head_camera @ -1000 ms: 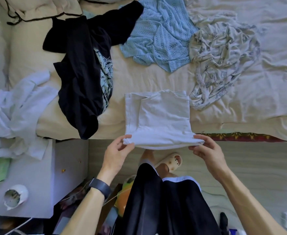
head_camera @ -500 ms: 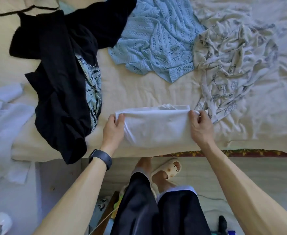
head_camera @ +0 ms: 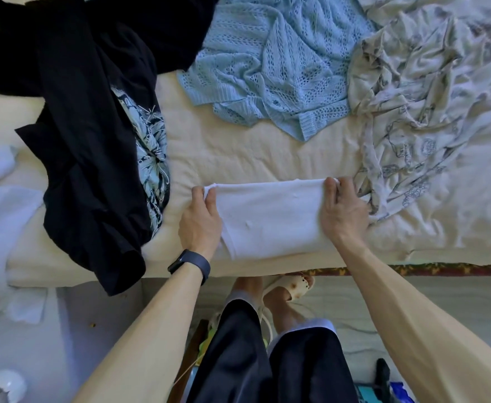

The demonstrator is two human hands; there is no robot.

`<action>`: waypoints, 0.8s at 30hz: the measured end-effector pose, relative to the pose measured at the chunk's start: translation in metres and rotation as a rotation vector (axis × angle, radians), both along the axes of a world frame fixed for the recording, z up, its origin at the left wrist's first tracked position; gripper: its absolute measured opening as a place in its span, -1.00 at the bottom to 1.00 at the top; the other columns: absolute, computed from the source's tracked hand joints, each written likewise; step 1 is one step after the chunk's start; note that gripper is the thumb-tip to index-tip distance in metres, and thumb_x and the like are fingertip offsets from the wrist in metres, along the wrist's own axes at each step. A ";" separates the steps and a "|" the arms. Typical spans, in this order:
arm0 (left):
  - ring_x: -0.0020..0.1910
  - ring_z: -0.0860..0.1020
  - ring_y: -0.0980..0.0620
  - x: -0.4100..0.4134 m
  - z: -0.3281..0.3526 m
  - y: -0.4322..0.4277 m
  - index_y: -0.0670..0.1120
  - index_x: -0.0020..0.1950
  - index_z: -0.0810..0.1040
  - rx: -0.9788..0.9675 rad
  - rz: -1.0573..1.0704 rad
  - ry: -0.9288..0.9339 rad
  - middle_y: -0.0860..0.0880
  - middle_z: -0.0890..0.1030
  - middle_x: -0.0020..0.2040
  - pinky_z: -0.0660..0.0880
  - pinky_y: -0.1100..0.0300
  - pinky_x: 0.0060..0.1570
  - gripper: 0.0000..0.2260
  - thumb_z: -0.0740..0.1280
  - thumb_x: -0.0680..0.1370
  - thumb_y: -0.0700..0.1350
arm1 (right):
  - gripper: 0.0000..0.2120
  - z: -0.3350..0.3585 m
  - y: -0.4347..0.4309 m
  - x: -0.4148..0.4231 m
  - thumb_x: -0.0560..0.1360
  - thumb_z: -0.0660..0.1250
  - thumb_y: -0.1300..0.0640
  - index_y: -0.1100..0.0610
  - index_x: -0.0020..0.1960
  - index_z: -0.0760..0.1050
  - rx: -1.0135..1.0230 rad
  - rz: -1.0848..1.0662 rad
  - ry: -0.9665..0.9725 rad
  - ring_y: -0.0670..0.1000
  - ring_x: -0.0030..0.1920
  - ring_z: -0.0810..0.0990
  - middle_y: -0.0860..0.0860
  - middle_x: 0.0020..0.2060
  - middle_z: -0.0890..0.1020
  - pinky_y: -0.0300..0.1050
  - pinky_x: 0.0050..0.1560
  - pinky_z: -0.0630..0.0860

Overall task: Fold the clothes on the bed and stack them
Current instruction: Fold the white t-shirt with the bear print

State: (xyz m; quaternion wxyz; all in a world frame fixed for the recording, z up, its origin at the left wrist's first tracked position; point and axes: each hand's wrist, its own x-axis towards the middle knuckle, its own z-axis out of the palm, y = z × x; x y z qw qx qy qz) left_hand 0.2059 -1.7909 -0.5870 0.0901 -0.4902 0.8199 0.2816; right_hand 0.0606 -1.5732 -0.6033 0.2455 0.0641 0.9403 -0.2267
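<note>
Hands: our left hand [head_camera: 200,221] and right hand [head_camera: 343,210] each pinch a far corner of the white garment [head_camera: 270,219].
Garment: folded, at the near edge of the bed [head_camera: 238,152].
Around: black printed shirt [head_camera: 87,141] on the left, blue knit [head_camera: 270,71] behind.

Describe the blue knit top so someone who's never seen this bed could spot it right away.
On the bed, look past the folded white cloth at the near edge, toward the far middle. The blue top lies crumpled between a black garment and a pale printed garment. It alone is light blue, with an open knit.
</note>
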 end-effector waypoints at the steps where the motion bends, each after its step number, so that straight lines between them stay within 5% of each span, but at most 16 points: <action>1: -0.19 0.57 -0.32 0.001 -0.002 0.001 -0.09 0.17 0.36 -0.023 -0.014 -0.015 -0.23 0.63 -0.12 0.29 0.04 -0.35 -0.66 0.02 0.70 0.16 | -0.67 -0.004 -0.001 0.000 0.67 0.03 -0.27 -0.06 0.07 0.39 0.007 0.010 0.008 0.29 -0.02 0.60 0.20 -0.12 0.62 0.10 -0.09 0.41; 4: -0.18 0.59 -0.33 0.001 -0.004 0.003 -0.09 0.20 0.35 -0.081 -0.013 -0.054 -0.24 0.64 -0.11 0.29 0.05 -0.34 -0.64 0.03 0.69 0.18 | -0.66 -0.009 0.000 -0.002 0.64 0.04 -0.31 -0.07 0.08 0.37 0.020 0.019 -0.014 0.28 -0.05 0.60 0.07 -0.25 0.52 0.08 -0.10 0.39; 7: -0.09 0.59 -0.30 0.000 0.004 0.011 -0.07 0.28 0.36 -0.164 -0.044 -0.043 -0.22 0.64 -0.01 0.32 0.03 -0.31 -0.69 0.12 0.68 0.12 | -0.57 0.001 0.004 -0.001 0.59 0.12 -0.33 -0.01 0.19 0.39 -0.075 -0.064 -0.025 0.19 0.01 0.59 -0.02 -0.15 0.57 0.02 -0.04 0.36; 12: 0.39 0.39 -0.24 0.011 0.024 0.050 -0.05 0.50 0.33 -0.428 -0.361 0.011 -0.21 0.39 0.46 0.32 -0.17 0.26 -0.52 0.24 0.62 0.10 | -0.54 0.039 0.032 0.033 0.49 0.37 -0.27 -0.15 0.29 0.34 -0.373 -0.192 -0.081 -0.23 0.06 0.58 -0.25 0.07 0.56 -0.23 0.05 0.48; 15: 0.58 0.19 -0.15 0.004 0.029 0.086 0.02 0.57 0.28 -0.366 -0.680 0.080 -0.14 0.25 0.59 0.10 -0.26 0.48 -0.46 0.23 0.61 0.13 | -0.60 0.045 0.058 0.052 0.41 0.48 -0.10 -0.17 0.18 0.42 -0.466 -0.253 -0.179 -0.27 0.05 0.61 -0.27 0.06 0.61 -0.24 0.04 0.53; 20: 0.62 0.02 0.01 -0.053 0.018 0.137 0.03 0.63 0.14 -0.202 -1.160 0.039 -0.01 0.08 0.64 -0.07 -0.17 0.53 -0.49 -0.01 0.67 0.07 | -0.59 0.034 0.081 0.054 0.31 0.44 0.11 -0.12 0.13 0.53 -0.522 -0.160 -0.388 -0.18 0.06 0.64 -0.22 -0.01 0.69 -0.26 0.01 0.51; 24: 0.62 -0.11 0.04 -0.080 -0.017 0.128 0.12 0.64 -0.13 -0.157 -1.218 -0.073 0.03 -0.09 0.66 -0.24 -0.11 0.53 -0.49 -0.21 0.67 0.11 | -0.71 0.023 0.090 0.044 0.47 0.50 0.05 -0.09 0.15 0.54 -0.448 -0.033 -0.447 -0.29 -0.02 0.61 -0.21 -0.04 0.68 -0.35 -0.05 0.46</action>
